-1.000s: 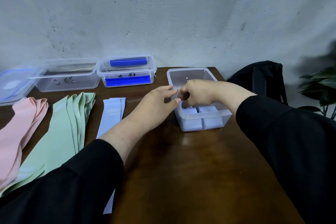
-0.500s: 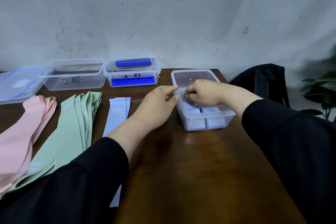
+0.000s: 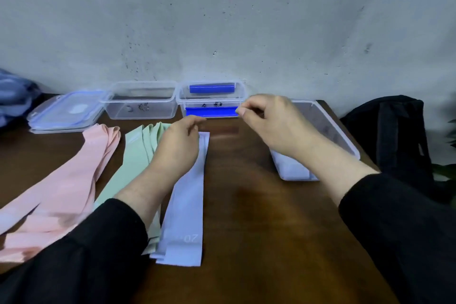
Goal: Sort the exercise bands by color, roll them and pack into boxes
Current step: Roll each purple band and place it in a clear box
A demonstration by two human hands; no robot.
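Exercise bands laid flat in three colour groups on the left half of the desk (image 3: pixel 246 242): pink bands (image 3: pixel 61 187) furthest left, green bands (image 3: pixel 134 155) next, pale blue band (image 3: pixel 187 205) nearest the middle, long side running toward the wall. Some rolled pale blue ones already packed in the open box (image 3: pixel 328 131) at right, partly hidden behind the right forearm.

Left hand (image 3: pixel 176 148) low over the far end of the pale blue band, fingers loosely curled, holding nothing visible (contact with the band not clear through the blur). Right hand (image 3: pixel 269 121) raised between the open box and the box with blue clips (image 3: pixel 211 99), fingers curled, thumb and forefinger close together; cannot tell whether anything is pinched.

Likely handling: thin, light, soft and limp, slightly grippy against itself, so rollable from one short end. Best taken at the far short edge with both thumbs and forefingers, rolled tight toward the body, kept pinched, since elastic tends to spring open.

Dark polished wooden desk against a rough grey wall. Empty clear box (image 3: pixel 142 101) and stacked lids (image 3: pixel 66 112) at the back left, black bag (image 3: pixel 392 131) and plant leaves at right.
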